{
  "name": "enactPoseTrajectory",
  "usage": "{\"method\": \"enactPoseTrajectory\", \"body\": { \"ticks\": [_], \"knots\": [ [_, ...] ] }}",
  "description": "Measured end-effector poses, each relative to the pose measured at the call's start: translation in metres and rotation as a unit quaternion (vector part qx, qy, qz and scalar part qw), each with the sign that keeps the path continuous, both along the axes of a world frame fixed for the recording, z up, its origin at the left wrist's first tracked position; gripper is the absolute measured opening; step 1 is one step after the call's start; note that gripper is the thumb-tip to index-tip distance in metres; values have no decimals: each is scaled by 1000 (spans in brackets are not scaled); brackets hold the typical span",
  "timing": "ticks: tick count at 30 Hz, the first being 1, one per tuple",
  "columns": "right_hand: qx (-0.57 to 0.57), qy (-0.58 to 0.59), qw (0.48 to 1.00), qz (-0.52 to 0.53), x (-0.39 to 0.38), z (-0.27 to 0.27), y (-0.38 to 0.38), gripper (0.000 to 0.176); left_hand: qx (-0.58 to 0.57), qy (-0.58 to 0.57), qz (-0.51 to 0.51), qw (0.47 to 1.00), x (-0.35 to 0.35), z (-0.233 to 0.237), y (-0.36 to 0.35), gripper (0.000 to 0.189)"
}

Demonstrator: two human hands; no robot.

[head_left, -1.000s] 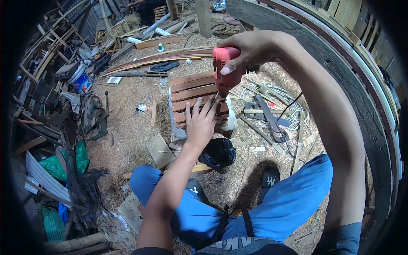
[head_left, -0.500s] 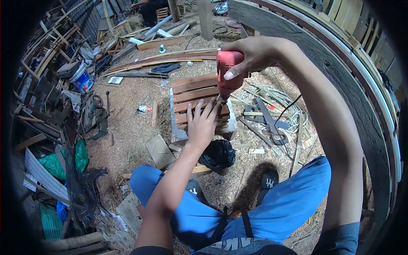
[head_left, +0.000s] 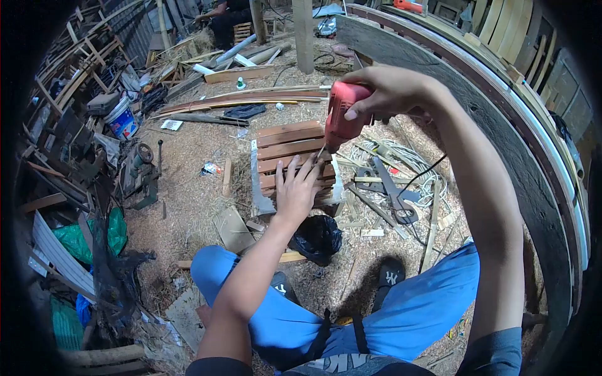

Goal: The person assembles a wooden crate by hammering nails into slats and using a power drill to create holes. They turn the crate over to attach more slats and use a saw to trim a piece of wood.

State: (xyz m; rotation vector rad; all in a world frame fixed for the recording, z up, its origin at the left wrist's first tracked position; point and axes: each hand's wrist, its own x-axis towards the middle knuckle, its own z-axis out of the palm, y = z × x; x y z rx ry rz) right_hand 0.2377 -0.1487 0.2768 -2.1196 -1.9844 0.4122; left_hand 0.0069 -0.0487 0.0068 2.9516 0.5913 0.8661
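My right hand (head_left: 396,89) grips a red power drill (head_left: 347,113) from above. The drill is tilted, its bit angled down to the right end of a slat. Beneath it sits a low stand of reddish-brown wooden slats (head_left: 290,149) with gaps between them and pale side boards. My left hand (head_left: 295,189) lies on the slats with its fingers spread, fingertips close to the bit. A dark cord runs from behind the drill toward the coiled cables.
A handsaw (head_left: 394,188) and coiled pale cable (head_left: 414,164) lie at right among wood offcuts. A black plastic bag (head_left: 318,239) stands before my feet. Long boards (head_left: 238,101) lie beyond the stand, a vise (head_left: 143,164) at left. A person (head_left: 231,24) sits at the back.
The drill has gone from nearly upright to leaning, its top swung to the right, with the bit still at the slat's end. My left hand stays on the slats. The view has shifted slightly.
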Motion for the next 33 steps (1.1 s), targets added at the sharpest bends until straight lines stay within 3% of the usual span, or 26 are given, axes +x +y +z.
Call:
{"method": "enactPoseTrajectory", "body": {
  "ticks": [3, 6, 7, 9, 11, 13, 17, 19, 21, 26, 28, 31, 33],
  "knots": [
    [-33, 71, 996, -49, -4, 21, -17, 78, -1, 4, -8, 1000, -2, 1, 1, 67],
    [45, 49, 996, -62, 19, 7, -38, 84, -9, 8, -10, 1000, -2, 3, 0, 69],
    [134, 75, 986, -68, 26, -13, -50, 70, -8, 7, -13, 1000, -2, 2, 0, 69],
    [142, 209, 960, -123, 29, -41, -74, 70, -8, 5, -12, 1000, -3, 0, 2, 70],
    [244, 198, 938, -147, 55, -102, -94, 66, -1, 13, -12, 1000, -4, -1, 3, 71],
    [204, 272, 893, -295, 43, -138, -118, 62, 0, 15, -12, 1000, -5, -1, 4, 73],
    [324, 324, 801, -385, 45, -264, -147, 51, -10, 11, -22, 1000, -6, -2, 5, 77],
    [330, 375, 732, -464, 28, -313, -157, 48, -13, 11, -33, 999, -5, -1, 5, 79],
    [265, 500, 631, -530, 27, -368, -169, 50, -38, -5, -25, 999, -4, -3, 8, 81],
    [288, 620, 515, -518, 15, -499, -186, 54, -27, -3, -21, 999, -3, -5, 8, 81],
    [305, 697, 440, -477, -14, -487, -182, 47, -29, 1, -20, 999, -2, -6, 8, 81],
    [307, 710, 403, -489, -29, -512, -186, 48, -30, 12, -19, 999, -2, -6, 9, 80],
    [283, 729, 406, -473, -30, -541, -192, 49, -22, 11, -19, 1000, -2, -7, 9, 80]
  ]
}}
